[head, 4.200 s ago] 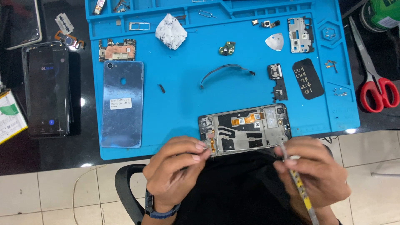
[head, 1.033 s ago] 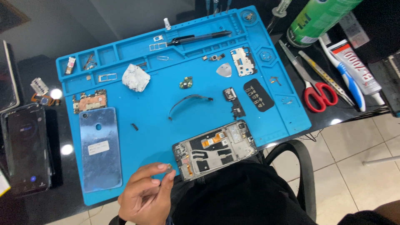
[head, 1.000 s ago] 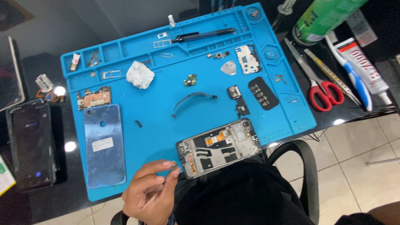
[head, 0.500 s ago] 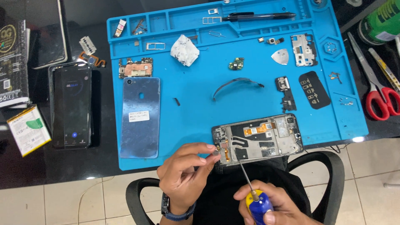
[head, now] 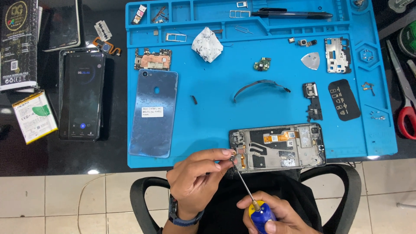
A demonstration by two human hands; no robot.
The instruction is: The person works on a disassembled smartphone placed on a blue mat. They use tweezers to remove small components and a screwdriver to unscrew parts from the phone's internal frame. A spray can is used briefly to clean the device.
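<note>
The left hand (head: pixel 197 182) pinches its fingers (head: pixel 223 152) on a tiny part at the phone frame's (head: pixel 277 147) left end. The right hand (head: pixel 273 216) grips a screwdriver (head: pixel 255 208), tip at that same spot. The frame lies on the blue mat's (head: pixel 216 117) near edge, a back cover (head: pixel 154 112) to its left.
</note>
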